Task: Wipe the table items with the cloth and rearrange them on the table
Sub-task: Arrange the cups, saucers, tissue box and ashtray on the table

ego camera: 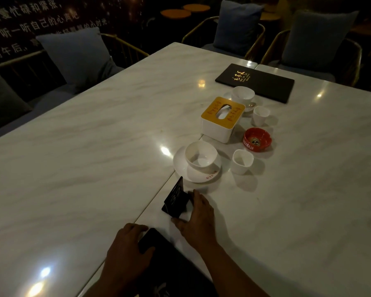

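Left of frame, the white marble table (73, 157) offers free passage; right of centre, a yellow-lidded white tissue box (221, 118) and round red ashtray (257, 139) obstruct.

Restaurant: menu (254, 82), ashtray (257, 139), cushioned chairs (317, 42).

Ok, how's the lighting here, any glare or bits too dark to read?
Head view: dim overall; lamp glare spots the marble table; the black sign in the right hand and the dark cloth the left hand grips lose detail; the far chairs sink into shadow; wide-angle lens bows the table edges.
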